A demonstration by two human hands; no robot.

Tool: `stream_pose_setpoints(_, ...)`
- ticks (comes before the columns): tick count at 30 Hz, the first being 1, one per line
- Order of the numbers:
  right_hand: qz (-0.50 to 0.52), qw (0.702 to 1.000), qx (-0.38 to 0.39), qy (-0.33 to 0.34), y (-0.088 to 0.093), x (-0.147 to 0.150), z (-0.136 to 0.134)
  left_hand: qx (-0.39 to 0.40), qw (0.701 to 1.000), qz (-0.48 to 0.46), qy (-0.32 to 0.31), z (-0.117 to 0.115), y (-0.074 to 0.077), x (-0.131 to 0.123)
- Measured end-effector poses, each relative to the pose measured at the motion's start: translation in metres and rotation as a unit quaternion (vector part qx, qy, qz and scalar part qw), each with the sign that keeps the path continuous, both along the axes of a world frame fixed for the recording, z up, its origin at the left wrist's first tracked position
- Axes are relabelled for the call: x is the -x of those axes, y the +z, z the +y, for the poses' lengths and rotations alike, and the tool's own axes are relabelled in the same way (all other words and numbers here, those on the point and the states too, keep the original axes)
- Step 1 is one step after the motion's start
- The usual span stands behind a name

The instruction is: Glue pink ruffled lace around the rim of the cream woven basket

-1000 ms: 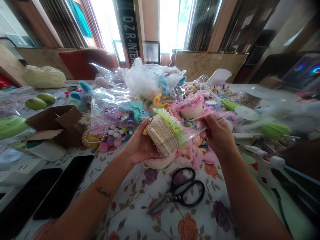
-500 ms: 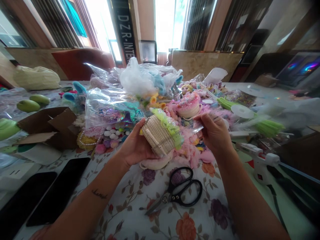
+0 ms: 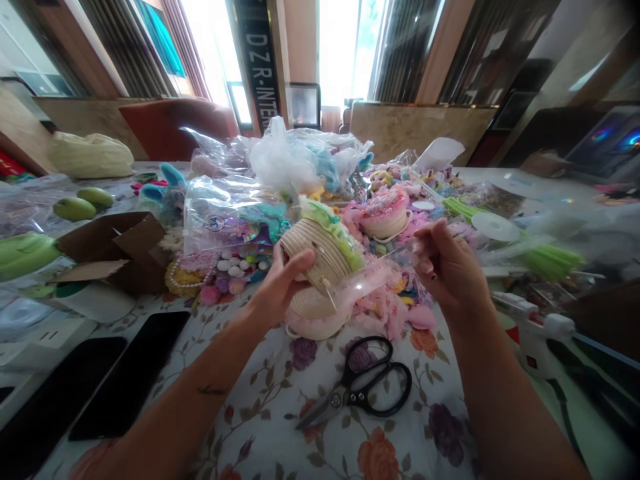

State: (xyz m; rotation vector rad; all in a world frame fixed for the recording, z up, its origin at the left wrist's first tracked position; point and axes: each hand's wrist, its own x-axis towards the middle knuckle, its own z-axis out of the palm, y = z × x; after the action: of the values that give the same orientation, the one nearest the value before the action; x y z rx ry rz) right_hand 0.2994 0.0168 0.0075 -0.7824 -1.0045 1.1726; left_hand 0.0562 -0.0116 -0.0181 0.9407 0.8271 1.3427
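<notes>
My left hand is closed around a small beige woven-rope bag, tilted, with frilly green trim along its upper right edge. My right hand pinches the far end of a clear, shiny plastic strip. That strip runs leftward to the lower side of the bag; whether it is stuck there I cannot tell. Below the held bag lies another cream woven bag. Behind sits a third woven bag with pink trim. Black-handled scissors lie partly open on the flowered cloth in front.
Pink frilly fabric and clear plastic bags pile up behind the hands. A cardboard box and dark phone-like slabs lie left. To the right are a glue gun and green stems.
My right hand has moved right and away from the bag, and more of the clear strip now spans the gap. The bag has turned in my left hand, whose thumb now lies across its face.
</notes>
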Motion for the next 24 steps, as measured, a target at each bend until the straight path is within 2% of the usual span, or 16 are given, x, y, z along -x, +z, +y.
stream_pose_setpoints(2, 0.005, 1.000, 0.010, -0.003, 0.001, 0.000, 0.000, -0.105, 0.986, 0.105, 0.077, 0.002, -0.008, 0.001)
stream_pose_setpoints(4, -0.003, 1.000, -0.004, 0.000, 0.001, 0.002, -0.002, -0.206, 0.948, 0.210, 0.122, 0.005, -0.017, 0.003)
stream_pose_setpoints(7, -0.024, 0.999, -0.032, 0.017, 0.001, 0.008, -0.006, -0.337, 0.877, 0.319, 0.126, 0.010, -0.026, 0.008)
stream_pose_setpoints(10, -0.033, 0.998, -0.039, 0.042, 0.002, 0.011, -0.010, -0.416, 0.824, 0.367, 0.114, 0.015, -0.029, 0.010)
stream_pose_setpoints(14, -0.022, 0.998, -0.043, 0.030, 0.005, 0.010, -0.011, -0.453, 0.796, 0.389, 0.100, 0.014, -0.025, 0.010)
stream_pose_setpoints(18, -0.014, 0.999, -0.034, 0.027, 0.003, 0.009, -0.008, -0.435, 0.813, 0.375, 0.096, 0.010, -0.022, 0.008)
stream_pose_setpoints(20, -0.007, 0.999, -0.026, 0.027, 0.001, 0.009, -0.006, -0.439, 0.809, 0.379, 0.097, 0.008, -0.022, 0.008)
stream_pose_setpoints(24, -0.008, 0.999, -0.030, 0.024, -0.002, 0.008, -0.003, -0.485, 0.763, 0.412, 0.114, 0.011, -0.024, 0.010)
